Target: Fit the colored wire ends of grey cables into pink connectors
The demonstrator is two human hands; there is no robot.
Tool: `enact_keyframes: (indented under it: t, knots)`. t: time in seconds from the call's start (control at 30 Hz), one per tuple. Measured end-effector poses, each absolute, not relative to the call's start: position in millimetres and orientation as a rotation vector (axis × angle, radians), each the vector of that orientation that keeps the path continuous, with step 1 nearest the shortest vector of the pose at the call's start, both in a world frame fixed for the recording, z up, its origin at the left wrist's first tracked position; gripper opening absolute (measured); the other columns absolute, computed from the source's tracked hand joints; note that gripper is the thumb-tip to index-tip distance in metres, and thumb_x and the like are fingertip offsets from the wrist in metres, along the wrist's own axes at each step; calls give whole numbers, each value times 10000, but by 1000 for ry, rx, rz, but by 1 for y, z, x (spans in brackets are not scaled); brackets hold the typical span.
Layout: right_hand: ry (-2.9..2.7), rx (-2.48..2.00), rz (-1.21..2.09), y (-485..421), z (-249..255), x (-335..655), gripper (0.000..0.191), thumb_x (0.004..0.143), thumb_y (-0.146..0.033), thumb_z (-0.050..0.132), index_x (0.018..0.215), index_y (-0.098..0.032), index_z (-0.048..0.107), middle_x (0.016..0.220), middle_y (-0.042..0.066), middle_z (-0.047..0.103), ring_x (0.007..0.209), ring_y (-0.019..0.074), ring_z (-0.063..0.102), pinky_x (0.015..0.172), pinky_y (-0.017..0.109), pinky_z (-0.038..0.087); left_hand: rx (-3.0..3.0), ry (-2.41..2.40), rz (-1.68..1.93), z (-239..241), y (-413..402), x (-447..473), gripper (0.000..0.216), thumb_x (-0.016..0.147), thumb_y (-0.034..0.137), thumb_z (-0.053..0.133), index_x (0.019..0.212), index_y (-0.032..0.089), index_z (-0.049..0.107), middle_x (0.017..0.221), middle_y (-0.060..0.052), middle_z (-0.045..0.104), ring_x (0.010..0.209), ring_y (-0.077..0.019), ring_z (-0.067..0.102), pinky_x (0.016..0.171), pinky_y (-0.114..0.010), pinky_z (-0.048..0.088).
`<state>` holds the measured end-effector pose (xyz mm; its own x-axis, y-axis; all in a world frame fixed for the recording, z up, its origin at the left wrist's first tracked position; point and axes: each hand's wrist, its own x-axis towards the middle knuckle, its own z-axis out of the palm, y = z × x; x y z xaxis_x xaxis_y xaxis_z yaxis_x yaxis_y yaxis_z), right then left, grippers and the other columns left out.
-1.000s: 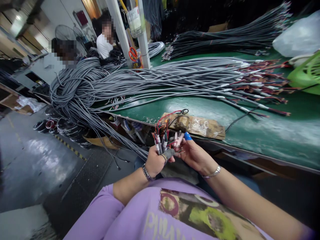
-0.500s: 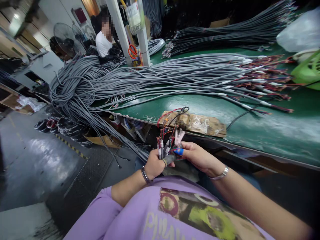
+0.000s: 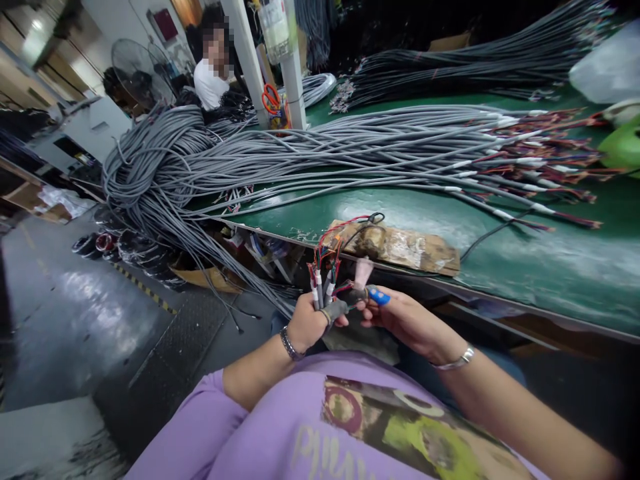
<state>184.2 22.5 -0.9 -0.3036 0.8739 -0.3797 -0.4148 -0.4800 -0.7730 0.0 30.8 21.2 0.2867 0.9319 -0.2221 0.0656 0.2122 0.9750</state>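
the left hand [image 3: 307,323] is closed in a fist around a small bunch of cable ends [image 3: 323,283], held upright just below the edge of the green counter [image 3: 525,260]. the ends show white sleeves with red, black and green wires fanning out above the fist. a grey cot covers the left thumb, and a watch sits on that wrist. the right hand [image 3: 407,320] is right beside it, its fingers pinching at a pale pink piece [image 3: 362,272] that stands among the wires; a blue cot [image 3: 379,296] covers one fingertip, and a silver bangle [image 3: 453,362] is on the wrist.

on the counter edge just above the hands lies a worn brown taped pad [image 3: 400,245] with a loop of red and black wire on it. farther back a big heap of grey cables [image 3: 280,157] runs across the counter and spills off its left end toward the floor, the far ends stripped to coloured wires. a second, darker bundle [image 3: 450,67] lies behind.

the purple shirt [image 3: 310,433] carries a printed patch and pale letters, partly cut off and not readable. orange scissors [image 3: 271,100] hang by a white post. another person in a white top [image 3: 210,80] sits in the background.
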Motion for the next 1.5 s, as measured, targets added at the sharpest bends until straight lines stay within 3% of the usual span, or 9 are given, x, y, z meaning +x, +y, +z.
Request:
enact_keyframes:
  t: [0.23,0.47,0.63,0.83,1.03,1.2,1.3,1.5]
  knots:
    - [-978,-1172,1616,18,11,165,392,614,-512,789,737,-177,627,630,-9,586,565,113,477,564,259,394,1266,1090,807,17,30,1,434,695,544,695,599,122,660,538,-58,634,504,-123,548,544,-238,458]
    - [-1129,-1158,1618,23,16,157,382,680,-536,718,667,-186,566,536,-23,547,499,109,448,520,254,340,1381,942,734,24,29,-4,400,662,504,741,579,119,671,572,-54,640,548,-127,554,573,-241,448]
    - [-985,-1256,1562,23,9,159,465,592,-584,764,593,-181,533,517,-41,466,486,90,379,498,251,345,1247,1067,858,14,31,-5,395,715,500,700,605,122,674,541,-51,635,516,-123,557,544,-238,442]
    - [-864,-1171,1610,21,1,162,453,611,-545,786,556,-187,513,500,-45,437,486,89,364,503,254,378,1082,1113,1000,13,32,-2,387,681,491,730,596,121,653,500,-39,618,478,-120,552,526,-245,449]
    - [-690,-1022,1796,22,-4,169,317,651,-440,796,678,-193,599,604,-16,536,520,103,445,536,263,448,1068,1101,999,20,33,-2,402,651,507,746,583,128,631,486,-31,607,474,-115,542,517,-243,442]
    - [-512,-979,1843,36,-1,176,367,679,-575,716,770,-226,652,744,35,631,595,146,536,573,286,487,1118,1057,1024,26,34,1,388,688,505,720,621,129,650,518,-32,625,482,-112,549,529,-244,444]
    - [-708,-1042,1697,42,6,174,382,707,-602,683,738,-225,631,705,23,608,599,152,519,598,294,467,1195,1058,1028,31,34,5,379,722,494,695,608,134,659,537,-38,634,503,-117,559,550,-249,455]
    - [-1061,-1295,1087,42,6,169,501,762,-700,553,646,-217,617,646,38,590,609,179,492,619,316,410,1241,1114,1065,32,34,12,385,759,477,664,568,143,648,541,-40,634,503,-116,554,561,-253,460]
